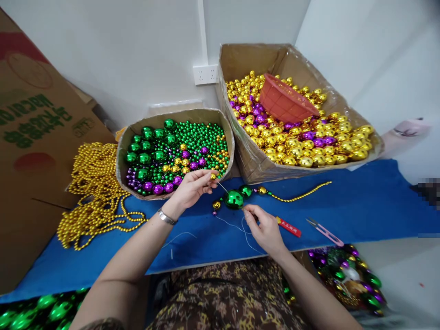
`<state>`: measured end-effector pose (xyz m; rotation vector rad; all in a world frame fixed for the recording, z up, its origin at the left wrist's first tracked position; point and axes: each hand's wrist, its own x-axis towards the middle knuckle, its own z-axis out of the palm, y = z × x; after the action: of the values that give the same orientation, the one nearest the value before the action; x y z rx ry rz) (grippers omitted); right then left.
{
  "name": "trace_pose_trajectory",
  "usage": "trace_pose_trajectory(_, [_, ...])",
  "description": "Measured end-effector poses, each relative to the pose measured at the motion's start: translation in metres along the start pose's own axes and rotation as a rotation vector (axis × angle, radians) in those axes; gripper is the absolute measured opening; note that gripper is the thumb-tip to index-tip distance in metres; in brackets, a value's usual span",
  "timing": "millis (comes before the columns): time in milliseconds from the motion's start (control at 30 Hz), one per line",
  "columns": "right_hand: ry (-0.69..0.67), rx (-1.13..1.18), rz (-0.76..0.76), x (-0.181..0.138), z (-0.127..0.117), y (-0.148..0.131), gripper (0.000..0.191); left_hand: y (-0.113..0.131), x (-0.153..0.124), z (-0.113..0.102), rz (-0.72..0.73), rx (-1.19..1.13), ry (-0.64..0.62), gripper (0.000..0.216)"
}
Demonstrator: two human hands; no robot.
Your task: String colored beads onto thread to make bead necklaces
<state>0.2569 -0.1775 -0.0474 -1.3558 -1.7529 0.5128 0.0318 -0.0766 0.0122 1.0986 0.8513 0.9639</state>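
Observation:
My left hand (196, 187) pinches a small gold bead (213, 176) at the front rim of the smaller box. A thin straight line, needle or taut thread, runs from that bead toward a large shiny green ball (234, 199). Just right of that ball, my right hand (264, 228) is closed in a pinch on a thin thread (244, 224), which loops over the blue cloth. Around the ball lie a smaller green ball (245, 191), a gold bead (216, 205) and a strand of little gold beads (302, 196).
A cardboard box (175, 114) holds green, purple and gold beads. The larger box (254, 172) holds gold and purple balls and a red basket (287, 101). Gold bead strands (92, 192) lie left. Pink thread snips (326, 233) and a red packet (289, 227) rest on blue cloth (364, 201).

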Motion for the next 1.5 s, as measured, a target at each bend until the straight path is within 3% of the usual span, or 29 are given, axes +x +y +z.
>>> trace_pose_trajectory(100, [-0.021, -0.022, -0.03, -0.002, 0.008, 0.007, 0.019, -0.004, -0.005, 0.001, 0.091, 0.232, -0.011, 0.034])
trace_pose_trajectory(233, [-0.148, -0.022, 0.044, -0.01, 0.03, 0.031, 0.014, -0.032, -0.014, 0.007, 0.107, 0.447, -0.078, 0.028])
trace_pose_trajectory(367, [-0.243, -0.209, 0.038, -0.015, 0.038, 0.053, 0.016, -0.056, -0.023, 0.013, 0.148, 0.667, -0.049, 0.024])
trace_pose_trajectory(467, [-0.128, -0.237, -0.011, -0.009, 0.028, 0.048, 0.028, -0.048, -0.028, 0.02, 0.263, 0.798, 0.007, 0.022])
trace_pose_trajectory(567, [-0.077, -0.077, -0.099, 0.002, 0.021, 0.025, 0.031, -0.026, -0.031, 0.029, 0.377, 0.78, 0.01, 0.02])
trace_pose_trajectory(700, [-0.081, 0.061, -0.144, 0.011, 0.024, 0.001, 0.025, -0.001, -0.035, 0.035, 0.342, 0.634, -0.016, 0.024])
trace_pose_trajectory(833, [-0.075, 0.109, -0.059, 0.01, 0.028, 0.001, 0.024, 0.014, -0.017, 0.012, 0.333, 0.76, -0.022, 0.034])
trace_pose_trajectory(933, [-0.091, 0.174, 0.018, 0.009, 0.027, 0.0, 0.025, 0.017, 0.017, -0.019, 0.417, 1.275, 0.203, 0.031])
trace_pose_trajectory(967, [-0.094, 0.198, 0.041, 0.009, 0.025, -0.002, 0.025, 0.016, 0.029, -0.029, 0.381, 1.451, 0.252, 0.03])
trace_pose_trajectory(1033, [-0.096, 0.236, 0.065, 0.01, 0.022, -0.007, 0.025, 0.013, 0.05, -0.044, 0.252, 1.705, 0.234, 0.027])
trace_pose_trajectory(1133, [-0.089, 0.234, 0.058, 0.013, 0.017, -0.013, 0.027, 0.007, 0.067, -0.055, 0.117, 1.861, 0.151, 0.02])
trace_pose_trajectory(1200, [-0.082, 0.203, 0.059, 0.014, 0.015, -0.013, 0.027, 0.006, 0.068, -0.055, 0.135, 1.835, 0.156, 0.017])
trace_pose_trajectory(1267, [-0.083, 0.17, 0.068, 0.014, 0.014, -0.01, 0.027, 0.007, 0.062, -0.052, 0.229, 1.666, 0.215, 0.019])
trace_pose_trajectory(1367, [-0.111, 0.138, 0.053, 0.011, 0.014, -0.007, 0.027, 0.01, 0.045, -0.042, 0.338, 1.076, 0.284, 0.029])
trace_pose_trajectory(1500, [-0.142, 0.092, -0.004, 0.006, 0.017, -0.007, 0.027, 0.009, 0.016, -0.024, 0.24, 0.232, 0.208, 0.028])
